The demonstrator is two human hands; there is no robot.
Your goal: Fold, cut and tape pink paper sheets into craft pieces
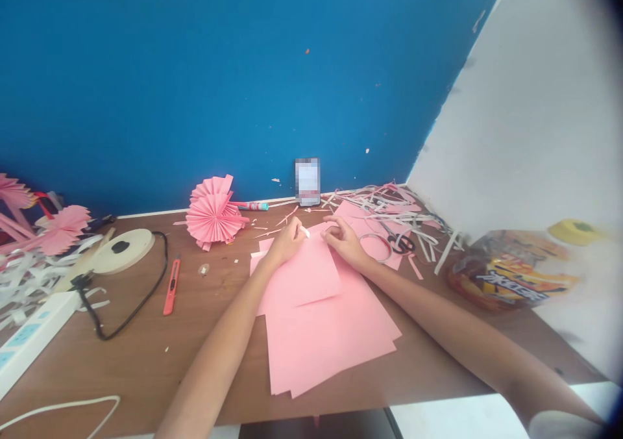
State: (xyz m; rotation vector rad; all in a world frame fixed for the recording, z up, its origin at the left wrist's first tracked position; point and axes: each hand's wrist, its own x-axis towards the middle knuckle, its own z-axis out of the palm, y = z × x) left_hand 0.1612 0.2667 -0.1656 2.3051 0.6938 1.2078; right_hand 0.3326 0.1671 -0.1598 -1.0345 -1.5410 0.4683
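Near the middle of the desk, my left hand (291,236) is closed, with a small white strip (304,232) pinched at its fingertips. My right hand (344,241) is just to its right, fingers bent and drawn together at the top edge of a pink paper sheet (311,270). Whatever lies between those fingertips is too small to make out. Beneath this sheet, larger pink sheets (335,341) overlap on the desk and reach toward its front edge.
Scissors (402,243), a tape roll (376,248) and paper strips (389,202) lie right. A phone (307,182) leans on the wall. Leftward are a folded pink paper fan (214,213), a red cutter (172,286), a cream disc (124,252) and a power strip (36,335). A snack bag (511,270) stands right.
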